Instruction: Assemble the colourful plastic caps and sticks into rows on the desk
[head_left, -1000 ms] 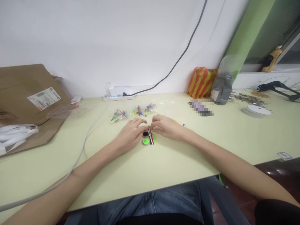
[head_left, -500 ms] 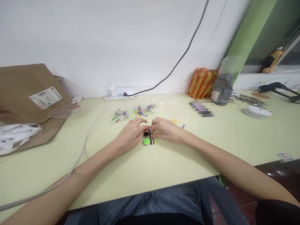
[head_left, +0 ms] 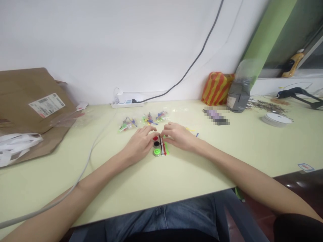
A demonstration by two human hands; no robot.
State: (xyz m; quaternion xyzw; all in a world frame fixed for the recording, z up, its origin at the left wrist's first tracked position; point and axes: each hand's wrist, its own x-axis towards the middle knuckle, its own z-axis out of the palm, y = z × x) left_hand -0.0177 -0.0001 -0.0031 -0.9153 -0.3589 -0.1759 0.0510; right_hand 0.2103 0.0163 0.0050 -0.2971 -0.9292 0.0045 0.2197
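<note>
My left hand (head_left: pixel 141 143) rests on the table with index finger and thumb apart, the lower fingers beside a column of small round pieces. These are a red disc (head_left: pixel 155 138), a black disc (head_left: pixel 156 144) and a bright green disc (head_left: pixel 157 152) nearest me. My right hand (head_left: pixel 178 136) is bent over thin plastic sticks, its fingertips drawn together at their far ends; what they pinch, if anything, is hidden. Alongside the discs lie a black stick (head_left: pixel 161 149), a red stick (head_left: pixel 165 149) with an arrow-like end, and a green piece (head_left: pixel 167 148).
Clear bags of coloured plastic parts (head_left: pixel 128 123) lie beyond my hands. A power strip (head_left: pixel 127 105) sits by the wall; a grey cable (head_left: pixel 88 161) crosses my left forearm. A cardboard box (head_left: pixel 22 101) stands left. A striped bag (head_left: pixel 217 89) and a white spool (head_left: pixel 277 119) are right.
My right hand has shifted slightly away from me, and more of the red stick and red disc now shows. The left hand keeps nearly the same place.
</note>
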